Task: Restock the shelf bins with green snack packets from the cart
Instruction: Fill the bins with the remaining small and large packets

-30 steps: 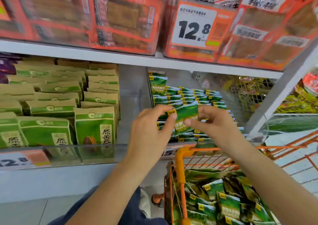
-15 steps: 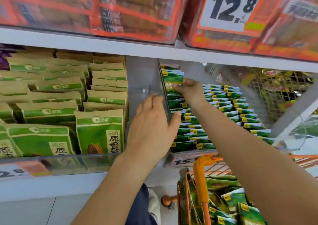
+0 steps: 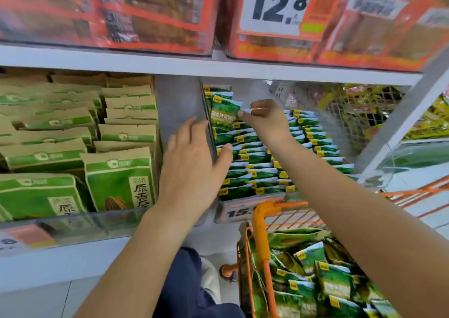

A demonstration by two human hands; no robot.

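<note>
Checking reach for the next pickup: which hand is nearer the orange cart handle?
Left. The left hand sits just above-left of the cart handle; the right hand is deeper in the bin, pinching a green packet.

Snack packets (image 3: pixel 224 116) green, white top edge, yellow tag. Cart (image 3: pixel 258 223) orange. Kraft bags (image 3: pixel 121 184) tan with green panels. Upper-shelf packs (image 3: pixel 150 14) orange-red framed, brown contents, blurred. Price card (image 3: pixel 277 4) white, black digits.

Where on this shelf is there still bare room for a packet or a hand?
Bare shelf shows between the brown-and-green bags and the clear divider, where the left hand rests. Right of it, the bin's packet rows are packed; the right hand pinches a green packet at the back.
</note>
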